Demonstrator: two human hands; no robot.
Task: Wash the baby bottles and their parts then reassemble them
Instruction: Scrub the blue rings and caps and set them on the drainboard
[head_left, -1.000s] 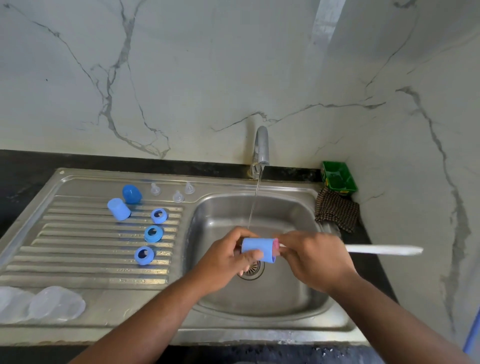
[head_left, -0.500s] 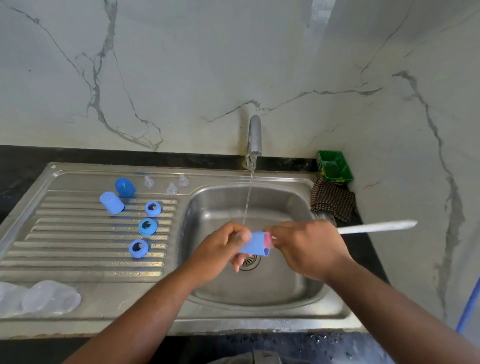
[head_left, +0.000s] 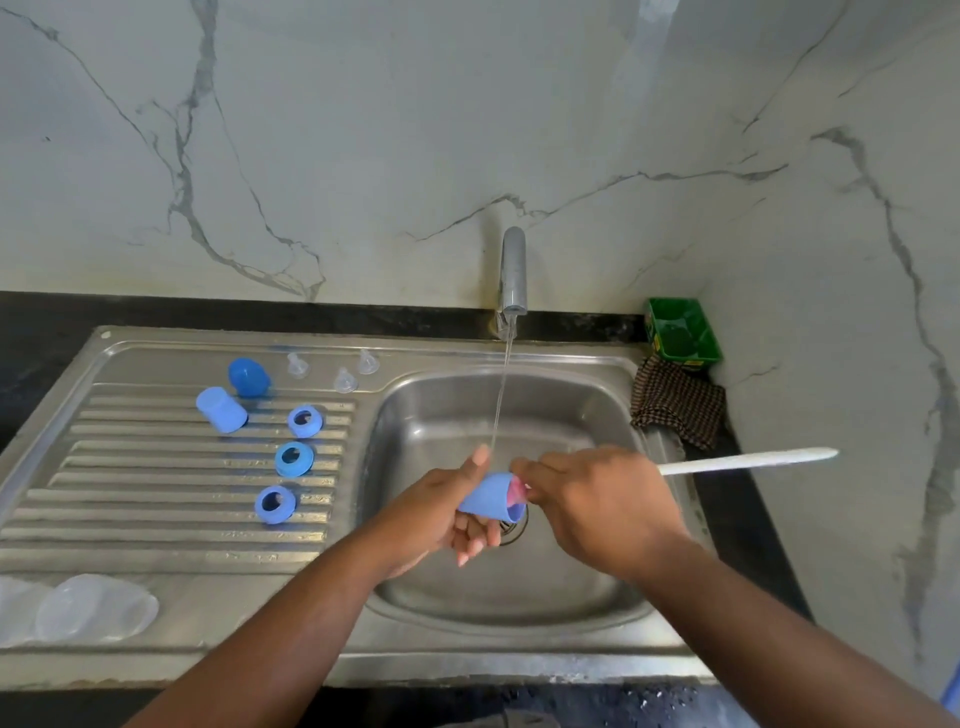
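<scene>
Over the sink basin (head_left: 571, 415), my left hand (head_left: 447, 512) holds a light blue bottle cap (head_left: 488, 501), its open end facing right. My right hand (head_left: 597, 499) grips a white-handled brush (head_left: 748, 461) whose pink head sits inside the cap. Water runs from the tap (head_left: 513, 270) and falls just above the cap. On the draining board (head_left: 156, 519) lie a light blue cap (head_left: 221, 410), a darker blue cap (head_left: 249, 378), three blue screw rings (head_left: 305, 421) (head_left: 294, 459) (head_left: 275, 504) and three clear teats (head_left: 298, 365) (head_left: 344, 380) (head_left: 368, 362).
Clear bottles (head_left: 88, 616) lie at the front left of the draining board. A checked cloth (head_left: 678, 408) and a green tray (head_left: 681, 335) sit in the right corner by the marble wall. A black counter (head_left: 36, 322) surrounds the sink.
The cap has tilted in my left hand, closed end lower, and my left fingers have loosened beneath it. The brush head stays inside the cap. The camera shifted slightly.
</scene>
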